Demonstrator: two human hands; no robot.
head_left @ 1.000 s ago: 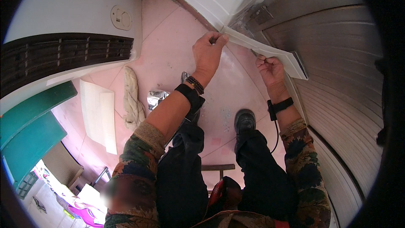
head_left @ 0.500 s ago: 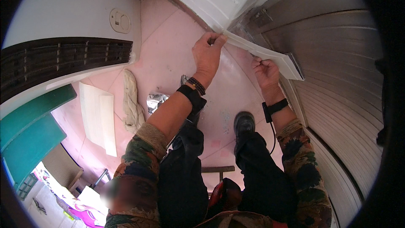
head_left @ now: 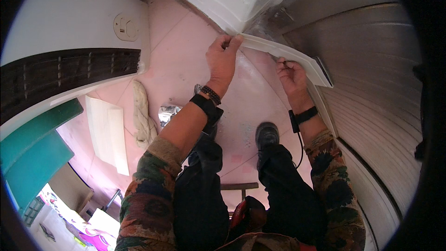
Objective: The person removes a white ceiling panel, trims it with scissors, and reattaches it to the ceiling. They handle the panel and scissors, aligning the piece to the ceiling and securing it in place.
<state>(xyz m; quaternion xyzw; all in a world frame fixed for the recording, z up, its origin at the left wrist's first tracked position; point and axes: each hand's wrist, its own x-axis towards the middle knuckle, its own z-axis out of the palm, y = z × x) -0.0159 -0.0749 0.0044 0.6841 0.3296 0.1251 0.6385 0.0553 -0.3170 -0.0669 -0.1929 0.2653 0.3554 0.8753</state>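
Observation:
A long white strip [head_left: 304,64], flat and slightly bent, runs along the foot of the wall corner and the grooved panel on the right. My left hand [head_left: 222,60] pinches its far left end between thumb and fingers, close to the white corner. Below the strip's near edge is my right hand [head_left: 292,80], palm up with fingers curled together. Its fingertips are by that edge; what they hold, if anything, is too small to make out. A dark flat edge [head_left: 324,71] shows behind the strip's right end.
Pink tiled floor lies beneath. To the left are a rolled cloth [head_left: 145,114], a crumpled silver wrapper [head_left: 168,115] and a folded white sheet [head_left: 107,132]. A white cabinet with a dark grille [head_left: 69,67] stands at left, a brown grooved panel [head_left: 376,83] at right.
The view has shifted slightly. My left hand and the strip's left end appear a little further left; both hands keep nearly the same pose.

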